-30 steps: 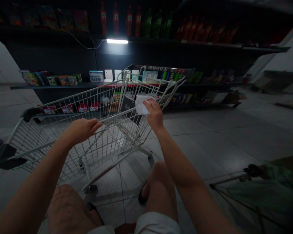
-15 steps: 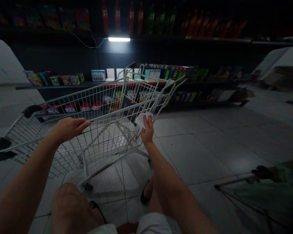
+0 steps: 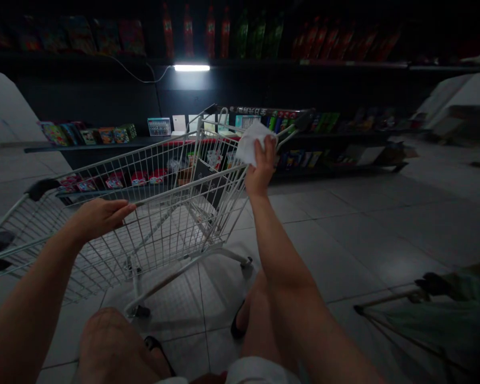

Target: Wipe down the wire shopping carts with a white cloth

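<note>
White cloth (image 3: 251,143) raised in right hand (image 3: 261,166) above wire shopping cart (image 3: 164,234); store aisle
Right fingers and thumb pinch the cloth's lower part, just beside the cart's far corner; left hand (image 3: 98,218) reaches over the near side, fingers pressed together and extended, contact with the top rail (image 3: 192,184) unclear; boxed goods (image 3: 86,136) stand on dark shelving (image 3: 96,145) behind, under a strip light (image 3: 192,68); gray floor tiles (image 3: 344,234) below.

Two hands (image 3: 100,218) (image 3: 262,166), one cart (image 3: 176,229), one cloth (image 3: 250,143)
</note>
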Action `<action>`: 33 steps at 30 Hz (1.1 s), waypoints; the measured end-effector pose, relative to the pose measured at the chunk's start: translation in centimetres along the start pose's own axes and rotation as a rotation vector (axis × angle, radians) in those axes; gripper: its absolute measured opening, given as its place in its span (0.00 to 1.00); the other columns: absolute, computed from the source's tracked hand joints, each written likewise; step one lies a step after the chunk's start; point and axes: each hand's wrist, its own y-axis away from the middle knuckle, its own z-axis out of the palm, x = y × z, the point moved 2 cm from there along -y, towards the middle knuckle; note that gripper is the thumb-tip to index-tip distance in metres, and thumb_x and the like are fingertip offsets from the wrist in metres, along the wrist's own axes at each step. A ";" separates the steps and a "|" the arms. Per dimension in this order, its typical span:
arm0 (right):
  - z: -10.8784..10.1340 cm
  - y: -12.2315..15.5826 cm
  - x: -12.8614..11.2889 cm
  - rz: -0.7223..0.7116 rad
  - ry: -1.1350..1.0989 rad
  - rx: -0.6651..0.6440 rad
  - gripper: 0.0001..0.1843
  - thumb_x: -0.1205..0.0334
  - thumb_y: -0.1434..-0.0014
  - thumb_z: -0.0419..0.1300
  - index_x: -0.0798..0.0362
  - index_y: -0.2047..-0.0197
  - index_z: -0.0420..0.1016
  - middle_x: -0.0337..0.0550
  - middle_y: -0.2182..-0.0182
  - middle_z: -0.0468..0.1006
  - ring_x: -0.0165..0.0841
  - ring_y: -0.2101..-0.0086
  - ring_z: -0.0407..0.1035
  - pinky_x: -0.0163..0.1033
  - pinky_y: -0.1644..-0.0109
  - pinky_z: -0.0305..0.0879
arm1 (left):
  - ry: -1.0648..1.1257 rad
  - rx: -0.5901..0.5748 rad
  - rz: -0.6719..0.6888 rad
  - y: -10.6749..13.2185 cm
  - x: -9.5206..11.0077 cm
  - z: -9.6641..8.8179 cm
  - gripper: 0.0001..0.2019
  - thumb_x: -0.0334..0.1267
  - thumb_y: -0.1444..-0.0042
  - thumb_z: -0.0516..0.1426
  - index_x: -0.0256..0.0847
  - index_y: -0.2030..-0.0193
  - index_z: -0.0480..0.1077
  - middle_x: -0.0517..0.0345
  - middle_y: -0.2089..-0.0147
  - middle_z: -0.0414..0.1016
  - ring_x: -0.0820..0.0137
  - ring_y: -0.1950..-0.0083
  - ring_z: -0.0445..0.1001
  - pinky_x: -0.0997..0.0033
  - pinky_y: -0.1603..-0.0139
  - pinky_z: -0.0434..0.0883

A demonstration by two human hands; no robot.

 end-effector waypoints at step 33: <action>8.9 39.0 -2.0 0.408 -0.442 -0.538 0.45 0.83 0.55 0.48 0.43 0.37 0.71 0.36 0.32 0.61 0.35 0.30 0.51 0.47 0.25 0.49 | -0.043 0.159 0.183 -14.6 18.9 0.2 0.27 0.49 0.31 0.39 0.36 0.54 0.76 0.41 0.60 0.79 0.59 0.57 0.76 0.59 0.55 0.68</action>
